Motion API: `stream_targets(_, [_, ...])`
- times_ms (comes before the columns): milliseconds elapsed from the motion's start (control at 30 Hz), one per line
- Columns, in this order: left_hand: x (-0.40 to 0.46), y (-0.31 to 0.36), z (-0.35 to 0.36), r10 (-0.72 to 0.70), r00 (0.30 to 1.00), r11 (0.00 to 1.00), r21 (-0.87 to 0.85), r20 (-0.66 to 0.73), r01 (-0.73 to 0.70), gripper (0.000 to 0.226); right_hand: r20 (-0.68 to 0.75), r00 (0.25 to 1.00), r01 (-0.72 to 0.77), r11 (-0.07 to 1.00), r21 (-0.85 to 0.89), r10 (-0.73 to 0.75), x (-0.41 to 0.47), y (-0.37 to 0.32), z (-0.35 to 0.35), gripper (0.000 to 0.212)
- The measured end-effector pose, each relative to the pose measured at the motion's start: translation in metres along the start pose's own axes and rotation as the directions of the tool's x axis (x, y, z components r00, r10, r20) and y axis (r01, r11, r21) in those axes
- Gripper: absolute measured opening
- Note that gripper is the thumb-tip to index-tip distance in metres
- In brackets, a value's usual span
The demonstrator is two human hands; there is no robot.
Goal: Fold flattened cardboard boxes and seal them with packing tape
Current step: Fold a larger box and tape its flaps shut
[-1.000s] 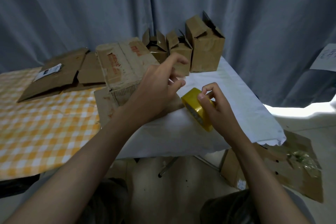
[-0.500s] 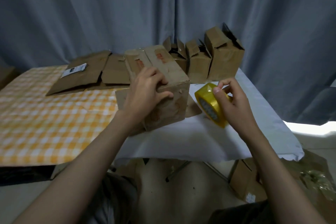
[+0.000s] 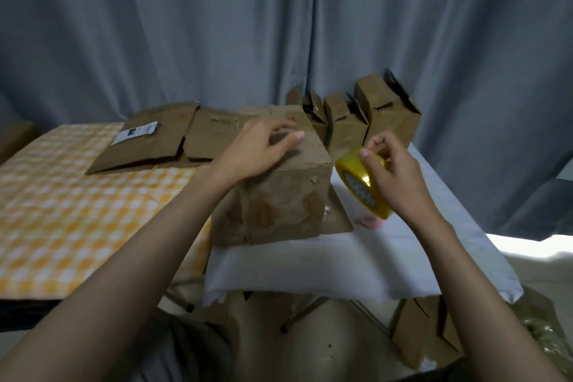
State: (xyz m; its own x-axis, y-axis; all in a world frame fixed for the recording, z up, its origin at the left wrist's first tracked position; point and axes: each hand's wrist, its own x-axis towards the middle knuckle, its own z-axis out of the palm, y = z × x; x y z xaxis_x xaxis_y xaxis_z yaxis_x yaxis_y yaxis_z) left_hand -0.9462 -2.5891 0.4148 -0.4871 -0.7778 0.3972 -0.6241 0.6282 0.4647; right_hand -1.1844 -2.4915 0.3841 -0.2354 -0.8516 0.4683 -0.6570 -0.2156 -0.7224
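Fingers (image 3: 291, 136) of the left hand (image 3: 257, 149) lie spread and pressing on top of a folded cardboard box (image 3: 279, 192) standing on the white-covered table (image 3: 341, 260). The right hand (image 3: 393, 174) pinches a yellow tape roll (image 3: 359, 186) just beside the box. The worn cardboard looks light and slightly soft, best steadied at its top edges; the tape's slick rim likely needs a firm pinch. Flattened boxes (image 3: 161, 139) wait behind.

Matt cardboard, glossy tape, soft cloth.
Folded box (image 3: 279, 195) worn matt brown cardboard, creased, blotchy; flattened boxes (image 3: 161, 139) same, one with a paper label (image 3: 135, 132). Tape roll (image 3: 362, 186) glossy yellow plastic film. Worktop cloths: checked (image 3: 77, 205), white (image 3: 356, 260), both matt. Curtain (image 3: 279, 25) grey fabric.
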Motion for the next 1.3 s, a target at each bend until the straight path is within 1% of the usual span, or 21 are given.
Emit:
stream_targets(67, [0.035, -0.007, 0.001, -0.094, 0.994, 0.983, 0.160, 0.050, 0.085, 0.056, 0.004, 1.000, 0.009, 1.000, -0.025, -0.009, 0.007, 0.000, 0.001, 0.008])
stream_targets(167, [0.074, -0.026, 0.009, -0.298, 0.931, 0.909, 0.361, 0.209, 0.210, 0.077, 0.011, 1.000, 0.022, 0.998, -0.062, -0.022, 0.017, -0.001, -0.003, 0.009])
stream_targets(233, [0.086, -0.042, 0.015, -0.362, 0.881, 0.879, 0.426, 0.306, 0.213, 0.083, 0.029, 0.999, 0.032, 0.996, -0.084, -0.030, 0.022, -0.001, -0.007, 0.008])
stream_targets(300, [0.087, -0.044, 0.017, -0.361, 0.876, 0.880, 0.427, 0.319, 0.207, 0.083, 0.054, 0.998, 0.045, 0.993, -0.107, -0.039, 0.028, -0.001, -0.013, 0.007])
stream_targets(333, [0.086, -0.039, 0.017, -0.313, 0.908, 0.905, 0.377, 0.279, 0.196, 0.082, 0.069, 0.997, 0.055, 0.992, -0.117, -0.047, 0.031, -0.002, -0.015, 0.006])
stream_targets(367, [0.084, -0.028, 0.014, -0.239, 0.946, 0.948, 0.261, 0.220, 0.179, 0.080, 0.083, 0.995, 0.068, 0.990, -0.127, -0.057, 0.035, -0.003, -0.017, 0.006])
stream_targets(400, [0.079, -0.014, 0.012, -0.163, 0.974, 0.984, 0.091, 0.158, 0.150, 0.077, 0.099, 0.993, 0.080, 0.987, -0.138, -0.067, 0.038, -0.004, -0.019, 0.006])
stream_targets(467, [0.067, 0.020, 0.007, -0.032, 0.996, 0.972, -0.232, 0.082, 0.050, 0.071, 0.131, 0.988, 0.102, 0.981, -0.164, -0.081, 0.043, -0.009, -0.021, 0.006])
stream_targets(500, [0.060, 0.034, 0.005, 0.021, 0.998, 0.954, -0.301, 0.064, -0.001, 0.064, 0.144, 0.985, 0.119, 0.977, -0.178, -0.093, 0.045, -0.012, -0.021, 0.006])
stream_targets(600, [0.046, 0.053, 0.011, 0.116, 0.992, 0.948, -0.305, 0.044, -0.097, 0.049, 0.176, 0.976, 0.166, 0.966, -0.201, -0.131, 0.047, -0.024, -0.021, 0.005])
stream_targets(667, [0.043, 0.057, 0.013, 0.072, 0.997, 0.925, -0.373, -0.031, -0.079, 0.031, 0.186, 0.973, 0.175, 0.965, -0.196, -0.139, 0.044, -0.033, -0.023, 0.006])
stream_targets(733, [0.041, 0.059, 0.011, 0.001, 0.996, 0.892, -0.450, -0.089, -0.041, 0.021, 0.190, 0.973, 0.166, 0.965, -0.204, -0.127, 0.042, -0.040, -0.027, 0.008])
stream_targets(833, [0.037, 0.062, -0.001, -0.053, 0.996, 0.868, -0.496, -0.071, 0.011, 0.013, 0.196, 0.975, 0.143, 0.966, -0.215, -0.101, 0.038, -0.050, -0.034, 0.018])
stream_targets(900, [0.035, 0.067, -0.012, -0.088, 0.995, 0.857, -0.513, -0.047, 0.051, 0.012, 0.222, 0.973, 0.110, 0.978, -0.178, -0.069, 0.035, -0.058, -0.042, 0.041])
stream_targets(967, [0.034, 0.067, -0.020, -0.160, 0.987, 0.839, -0.531, -0.033, 0.118, 0.012, 0.318, 0.948, 0.081, 0.982, -0.169, -0.023, 0.031, -0.065, -0.050, 0.062])
stream_targets(1033, [0.031, 0.063, -0.030, -0.241, 0.971, 0.808, -0.556, -0.007, 0.196, 0.012, 0.408, 0.913, 0.089, 0.963, -0.254, 0.023, 0.026, -0.066, -0.057, 0.081])
stream_targets(1067, [0.026, 0.063, -0.034, -0.273, 0.962, 0.788, -0.569, 0.020, 0.235, 0.011, 0.412, 0.910, 0.092, 0.952, -0.291, 0.038, 0.024, -0.066, -0.059, 0.087])
stream_targets(1100, [0.019, 0.062, -0.036, -0.297, 0.954, 0.763, -0.589, 0.048, 0.267, 0.010, 0.392, 0.919, 0.091, 0.948, -0.304, 0.037, 0.021, -0.065, -0.061, 0.087])
stream_targets(1167, [0.002, 0.062, -0.039, -0.328, 0.941, 0.696, -0.652, 0.083, 0.300, 0.009, 0.305, 0.952, 0.106, 0.952, -0.288, -0.014, 0.015, -0.061, -0.060, 0.071])
stream_targets(1233, [-0.015, 0.057, -0.044, -0.389, 0.918, 0.632, -0.704, 0.072, 0.323, 0.008, 0.193, 0.979, 0.126, 0.940, -0.318, -0.066, 0.009, -0.058, -0.056, 0.055])
stream_targets(1300, [-0.029, 0.043, -0.050, -0.466, 0.884, 0.584, -0.734, 0.046, 0.346, 0.010, 0.091, 0.991, 0.125, 0.910, -0.394, -0.096, 0.004, -0.054, -0.050, 0.047])
